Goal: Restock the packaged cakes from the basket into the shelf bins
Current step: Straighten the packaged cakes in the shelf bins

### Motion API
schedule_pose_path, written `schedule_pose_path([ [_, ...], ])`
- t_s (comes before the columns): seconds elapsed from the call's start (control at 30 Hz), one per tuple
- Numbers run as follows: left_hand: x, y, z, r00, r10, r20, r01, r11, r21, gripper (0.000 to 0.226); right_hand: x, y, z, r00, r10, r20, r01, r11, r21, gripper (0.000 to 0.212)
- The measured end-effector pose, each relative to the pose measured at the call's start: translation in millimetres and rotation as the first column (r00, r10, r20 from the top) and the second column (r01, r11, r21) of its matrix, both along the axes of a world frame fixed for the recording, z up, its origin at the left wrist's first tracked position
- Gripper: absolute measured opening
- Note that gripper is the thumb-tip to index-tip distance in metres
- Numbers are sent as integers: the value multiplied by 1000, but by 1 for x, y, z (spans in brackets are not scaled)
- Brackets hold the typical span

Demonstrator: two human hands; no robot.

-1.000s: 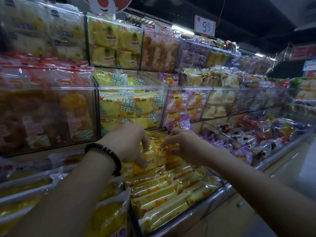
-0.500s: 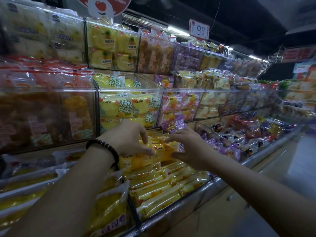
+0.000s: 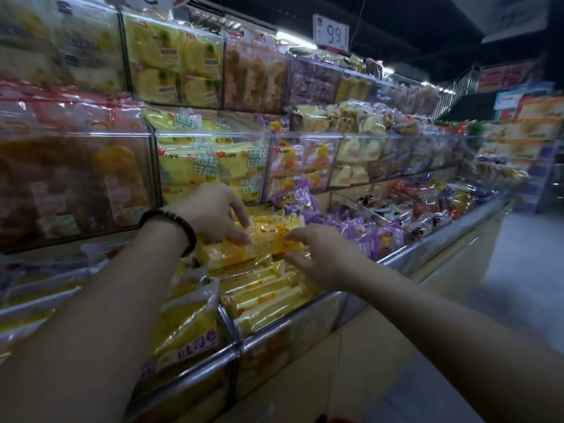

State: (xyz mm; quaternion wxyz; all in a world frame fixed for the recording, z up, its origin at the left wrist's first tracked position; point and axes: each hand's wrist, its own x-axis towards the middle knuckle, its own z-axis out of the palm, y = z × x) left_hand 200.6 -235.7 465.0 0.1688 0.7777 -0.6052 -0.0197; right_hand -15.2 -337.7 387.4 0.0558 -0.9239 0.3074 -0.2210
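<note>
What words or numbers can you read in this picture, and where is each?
"9.9": price sign above the top shelf.
"杨枝甘露": yellow packs in the middle bin.
"吐司": front pack, nearest bin.
Red sign, far right: blurred.
Print on the packaged cake under the left hand: too small.

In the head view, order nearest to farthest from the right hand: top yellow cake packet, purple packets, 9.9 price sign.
1. Yellow plastic-wrapped cake packet, at right hand fingertips.
2. Purple plastic-wrapped packets, rightward.
3. White 9.9 price sign, high above.
</note>
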Motion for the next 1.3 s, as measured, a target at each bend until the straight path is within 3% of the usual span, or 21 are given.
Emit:
schedule_pose_path([
  [0.17, -5, 2, 0, 999, 10, 52, -11, 999, 31, 31, 7, 2, -8, 999, 48, 2, -48, 991, 123, 54],
  [0.33, 0, -8, -3, 990, 3, 143, -9, 999, 36, 31, -6, -21, 9, 987, 132, 94, -150, 964, 220, 28],
  [0.5, 7, 0, 22, 1000, -2, 8, 1, 993, 115, 33, 0, -36, 16, 989, 75, 127, -118, 919, 376, 37],
  [0.6, 13, 1, 46, 997, 57, -57, -41, 966, 257, 31, 11, -35, 27, 997, 51, 64, -74, 904, 422, 42],
  [0.67, 14, 1, 60, 986, 115, -117, -81, 962, 260, 26, 10, -37, 41, 999, 51, 14, -52, 887, 459, 41],
  [0.83, -20, 21, 95, 903, 333, -273, -277, 935, 223, 21, -8, -30, 105, 989, 59, -135, 25, 838, 545, 50],
  [0.93, -63, 39, 119, 821, 442, -360, -329, 884, 333, 25, -28, -24, 149, 982, 85, -166, 29, 810, 586, 47],
  [1.07, -116, 59, 134, 811, 474, -343, -306, 843, 442, 34, -49, -17, 192, 970, 143, -194, 6, 790, 613, 46],
  [1.3, -174, 82, 146, 811, 475, -341, -301, 839, 452, 31, -89, 7, 226, 949, 180, -259, 19, 786, 617, 45],
])
